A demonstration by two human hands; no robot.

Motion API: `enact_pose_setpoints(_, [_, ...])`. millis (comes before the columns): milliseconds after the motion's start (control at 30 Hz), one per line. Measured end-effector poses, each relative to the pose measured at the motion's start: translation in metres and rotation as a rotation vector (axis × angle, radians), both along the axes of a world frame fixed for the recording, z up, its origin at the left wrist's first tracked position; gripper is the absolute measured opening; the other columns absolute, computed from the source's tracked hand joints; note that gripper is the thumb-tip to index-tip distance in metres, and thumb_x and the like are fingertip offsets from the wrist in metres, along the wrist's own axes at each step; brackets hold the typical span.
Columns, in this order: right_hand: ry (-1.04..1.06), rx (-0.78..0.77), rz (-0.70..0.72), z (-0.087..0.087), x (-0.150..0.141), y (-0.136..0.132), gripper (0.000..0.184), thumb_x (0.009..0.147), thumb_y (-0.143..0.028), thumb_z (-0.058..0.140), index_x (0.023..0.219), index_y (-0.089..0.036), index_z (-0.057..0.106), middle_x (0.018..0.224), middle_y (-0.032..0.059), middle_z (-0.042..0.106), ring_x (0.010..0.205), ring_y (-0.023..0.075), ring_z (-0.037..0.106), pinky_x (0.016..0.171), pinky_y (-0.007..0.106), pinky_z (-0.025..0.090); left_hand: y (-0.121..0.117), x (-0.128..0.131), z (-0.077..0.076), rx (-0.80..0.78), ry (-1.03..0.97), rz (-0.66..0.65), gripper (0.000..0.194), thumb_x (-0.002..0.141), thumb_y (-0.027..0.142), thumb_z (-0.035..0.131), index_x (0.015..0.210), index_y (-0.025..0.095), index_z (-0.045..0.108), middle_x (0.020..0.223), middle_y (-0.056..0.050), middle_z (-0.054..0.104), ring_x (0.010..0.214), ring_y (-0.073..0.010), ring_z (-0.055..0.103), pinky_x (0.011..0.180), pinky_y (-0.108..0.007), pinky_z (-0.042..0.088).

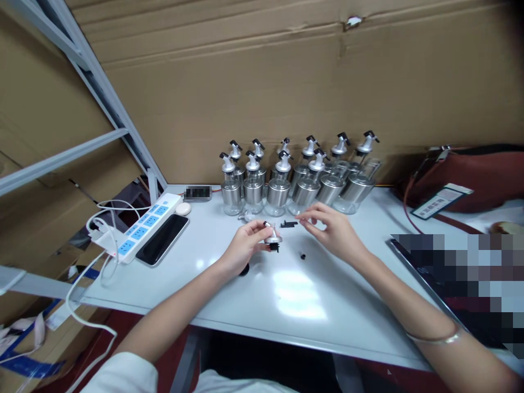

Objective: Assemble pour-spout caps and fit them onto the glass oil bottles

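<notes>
While both forearms reach in from the near edge of the white table point(286, 305), the left hand point(245, 245) sits pinched around a small silver pourer cap point(272, 238), fingers closed on its body, with a dark stub pointing down toward the tabletop and the pale tip tilted up and away; its long axis runs roughly upright, leaning a little to the right. Just to the right, the right hand point(331, 229) hovers with its fingers loosely curled and fingertips close together; whether it grips anything I cannot tell. Between the two hands, slightly beyond the cap, lies a flat black lever piece point(289, 224), long axis running left to right, nearer to the right hand's fingertips than to the left's. A small black plug point(303, 256) rests on the table nearer in, under the right wrist, and another dark bit point(244, 269) peeks out below the left wrist. Open tabletop spreads nearer than the hands. Left of the left hand lie a phone point(161, 239) and a power strip point(143, 226) by the table's left edge. Beyond both hands, a cluster of steel and glass dispenser bottles point(295, 180) stands against the cardboard wall point(286, 82), crowding the far side.
</notes>
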State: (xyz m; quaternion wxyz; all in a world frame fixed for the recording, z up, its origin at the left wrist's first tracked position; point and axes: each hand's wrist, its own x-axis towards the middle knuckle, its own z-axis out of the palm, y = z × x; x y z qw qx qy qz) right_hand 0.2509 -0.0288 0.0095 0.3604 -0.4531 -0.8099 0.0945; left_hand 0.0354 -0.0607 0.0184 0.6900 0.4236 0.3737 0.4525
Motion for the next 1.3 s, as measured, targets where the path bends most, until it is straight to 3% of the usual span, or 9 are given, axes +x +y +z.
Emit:
enact_pose_setpoints(167, [-0.326,0.019,0.003,-0.022,0.011,0.022,0.023,0.085,-0.023,0.052,0.089,-0.019,0.074,0.085,0.0105,0.067,0.08,0.0255,0.061,0.071,0.039,0.05,0.002,-0.002,-0.002,0.067,0.177,0.055,0.04,0.061,0.038,0.079,0.088,0.013,0.063,0.075,-0.002,0.063,0.061,-0.0084,0.056,0.049,-0.017,0.035])
enact_pose_setpoints(267, [-0.412,0.005,0.029,-0.026,0.006,0.018,0.022,0.086,-0.023,0.053,0.083,-0.018,0.074,0.083,0.0107,0.066,0.077,0.0255,0.059,0.071,0.039,0.049,0.002,-0.002,-0.002,0.149,0.224,0.053,0.036,0.061,0.037,0.079,0.084,0.013,0.066,0.071,-0.002,0.063,0.063,-0.0094,0.056,0.053,-0.019,0.038])
enact_pose_setpoints(333, [-0.406,-0.015,0.038,-0.025,0.003,0.014,0.021,0.086,-0.022,0.053,0.08,-0.017,0.073,0.082,0.0098,0.065,0.077,0.0245,0.06,0.072,0.037,0.049,0.001,-0.002,-0.001,0.178,0.225,0.034,0.036,0.062,0.039,0.079,0.084,0.012,0.068,0.072,-0.002,0.064,0.066,-0.0105,0.058,0.057,-0.021,0.041])
enact_pose_setpoints(467, [-0.378,-0.013,-0.001,-0.023,0.001,0.012,0.023,0.088,-0.022,0.05,0.095,-0.017,0.072,0.084,0.0095,0.065,0.08,0.0241,0.061,0.072,0.036,0.05,0.0,-0.003,0.001,0.155,0.221,-0.006,0.038,0.065,0.043,0.077,0.086,0.012,0.068,0.073,-0.002,0.065,0.063,-0.0098,0.058,0.056,-0.021,0.041])
enact_pose_setpoints(600, [-0.379,-0.053,0.014,-0.025,0.001,0.012,0.019,0.086,-0.022,0.054,0.084,-0.017,0.072,0.084,0.0094,0.064,0.08,0.0239,0.061,0.073,0.036,0.05,0.001,-0.005,0.001,0.168,0.242,0.042,0.038,0.064,0.039,0.078,0.088,0.012,0.067,0.074,-0.003,0.066,0.066,-0.0106,0.06,0.06,-0.022,0.044])
enact_pose_setpoints(733, [-0.344,-0.065,-0.009,-0.028,0.001,0.012,0.022,0.087,-0.023,0.053,0.099,-0.017,0.07,0.089,0.0099,0.064,0.083,0.0242,0.062,0.073,0.035,0.051,0.002,-0.007,0.0,0.164,0.254,0.046,0.036,0.062,0.037,0.08,0.083,0.011,0.066,0.075,-0.003,0.066,0.066,-0.0109,0.061,0.062,-0.023,0.046])
enact_pose_setpoints(900, [-0.335,-0.104,-0.024,-0.029,0.0,0.015,0.017,0.085,-0.021,0.054,0.085,-0.017,0.07,0.087,0.0095,0.063,0.084,0.0242,0.062,0.074,0.034,0.05,0.003,-0.006,-0.001,0.158,0.279,0.029,0.036,0.061,0.037,0.08,0.081,0.011,0.066,0.073,-0.002,0.065,0.063,-0.0102,0.059,0.06,-0.022,0.046])
enact_pose_setpoints(1033, [-0.319,-0.115,-0.072,-0.028,-0.003,0.018,0.021,0.084,-0.02,0.054,0.097,-0.017,0.069,0.092,0.0108,0.064,0.087,0.0255,0.061,0.076,0.035,0.049,0.003,-0.005,-0.002,0.149,0.273,-0.005,0.037,0.059,0.037,0.081,0.079,0.012,0.064,0.072,-0.002,0.065,0.061,-0.01,0.059,0.06,-0.023,0.046])
enact_pose_setpoints(1300, [-0.168,-0.2,-0.054,-0.02,-0.006,0.013,0.009,0.073,-0.013,0.058,0.068,-0.019,0.063,0.076,0.0059,0.064,0.071,0.0203,0.061,0.067,0.031,0.047,0.002,-0.005,0.0,0.165,0.276,0.004,0.03,0.061,0.032,0.079,0.077,0.011,0.065,0.071,0.0,0.063,0.061,-0.0091,0.059,0.06,-0.022,0.045])
